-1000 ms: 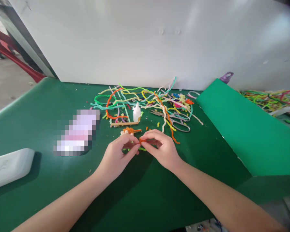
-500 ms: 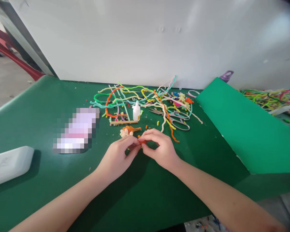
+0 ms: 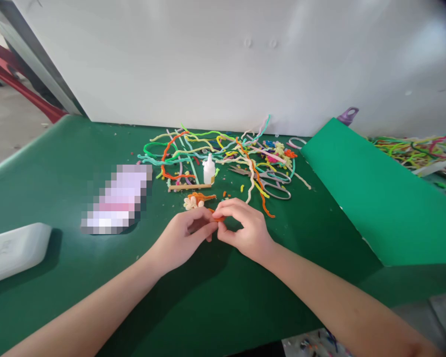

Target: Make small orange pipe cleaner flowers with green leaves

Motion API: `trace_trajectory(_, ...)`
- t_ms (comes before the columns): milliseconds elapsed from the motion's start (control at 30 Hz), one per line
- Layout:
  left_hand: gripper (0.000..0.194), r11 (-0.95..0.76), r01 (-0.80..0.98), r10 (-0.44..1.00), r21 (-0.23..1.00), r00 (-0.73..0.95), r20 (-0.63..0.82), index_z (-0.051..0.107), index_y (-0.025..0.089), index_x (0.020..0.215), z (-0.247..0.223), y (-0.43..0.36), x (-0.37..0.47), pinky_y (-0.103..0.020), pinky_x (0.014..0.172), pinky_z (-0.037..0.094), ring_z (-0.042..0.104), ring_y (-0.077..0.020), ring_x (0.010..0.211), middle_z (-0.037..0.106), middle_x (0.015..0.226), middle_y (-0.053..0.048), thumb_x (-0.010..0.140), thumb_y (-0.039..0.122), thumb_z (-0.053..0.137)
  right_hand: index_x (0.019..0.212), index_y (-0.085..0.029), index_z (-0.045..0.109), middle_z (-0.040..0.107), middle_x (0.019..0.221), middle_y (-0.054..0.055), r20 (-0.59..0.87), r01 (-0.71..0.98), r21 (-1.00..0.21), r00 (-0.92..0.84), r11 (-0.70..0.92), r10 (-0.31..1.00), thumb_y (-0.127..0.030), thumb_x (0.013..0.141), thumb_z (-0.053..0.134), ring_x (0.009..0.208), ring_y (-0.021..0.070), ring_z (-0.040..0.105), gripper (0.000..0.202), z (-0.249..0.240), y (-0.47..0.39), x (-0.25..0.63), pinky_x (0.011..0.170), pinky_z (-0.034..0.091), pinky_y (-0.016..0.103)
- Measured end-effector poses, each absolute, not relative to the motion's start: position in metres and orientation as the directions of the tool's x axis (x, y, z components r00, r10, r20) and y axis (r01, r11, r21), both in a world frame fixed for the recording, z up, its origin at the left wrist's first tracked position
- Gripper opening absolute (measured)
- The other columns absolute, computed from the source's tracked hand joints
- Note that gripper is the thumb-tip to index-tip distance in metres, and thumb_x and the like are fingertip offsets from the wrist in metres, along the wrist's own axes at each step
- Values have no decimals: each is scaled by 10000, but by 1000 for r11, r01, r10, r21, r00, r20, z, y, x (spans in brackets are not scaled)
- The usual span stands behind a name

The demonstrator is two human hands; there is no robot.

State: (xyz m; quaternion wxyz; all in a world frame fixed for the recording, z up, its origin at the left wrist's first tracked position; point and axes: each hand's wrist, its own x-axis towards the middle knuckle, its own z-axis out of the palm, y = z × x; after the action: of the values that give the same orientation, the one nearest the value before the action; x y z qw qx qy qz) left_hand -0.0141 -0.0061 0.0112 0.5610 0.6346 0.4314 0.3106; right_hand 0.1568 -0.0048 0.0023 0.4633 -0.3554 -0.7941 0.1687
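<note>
Fingertips of my left hand and my right hand meet over the table, both pinching a small piece of orange pipe cleaner. Most of that piece is hidden by the fingers. Just beyond my left hand lies a cream pipe-cleaner flower beside an orange looped pipe-cleaner shape. Behind these stand a small white glue bottle and a thin wooden stick lying flat. Scissors rest past my right hand, with pipe cleaners across them.
Tangled coloured pipe cleaners spread along the back of the green table. A blurred-out phone-like object and a white case lie on the left. At right a green board leans before more pipe cleaners.
My left hand's fingers have shifted slightly around the orange piece, and its lower fingers now show beneath. The hands stay together; the view has moved very little.
</note>
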Motion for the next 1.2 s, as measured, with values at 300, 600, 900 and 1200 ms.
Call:
trace_trajectory(300, 135, 33, 133, 907, 991, 412, -86, 539, 180, 786, 15, -7, -17, -249, 655, 408, 543, -114, 636, 537, 655, 32, 870, 281, 504, 852, -207, 642, 646, 862, 26, 536, 304, -750, -240, 587, 810, -99, 731, 566, 799, 139, 634, 179, 3, -1, 158, 724, 552, 269)
trace_trajectory(600, 115, 4, 193, 928, 981, 364, -75, 526, 203, 852, 9, -10, -17, -270, 673, 401, 572, -121, 649, 551, 683, 39, 882, 306, 484, 818, -185, 649, 643, 838, 20, 306, 151, -925, -248, 349, 919, -107, 695, 593, 790, 138, 632, 156, 4, 0, 159, 720, 560, 269)
trace_trajectory(900, 134, 103, 40, 922, 994, 372, -111, 589, 171, 807, 12, -4, -19, -268, 743, 431, 603, -132, 712, 589, 731, 14, 819, 304, 598, 910, -195, 643, 615, 923, 27, 293, 82, -940, -305, 332, 906, -129, 742, 615, 847, 135, 627, 183, 2, 0, 160, 785, 569, 288)
trace_trajectory(1200, 134, 103, -31, 920, 994, 382, -84, 600, 167, 781, 15, -5, -17, -231, 670, 403, 515, -89, 610, 551, 631, 37, 836, 288, 582, 1103, -217, 585, 630, 978, 37, 474, 213, -798, -357, 564, 805, -125, 828, 544, 843, 118, 627, 293, 4, -2, 159, 762, 554, 261)
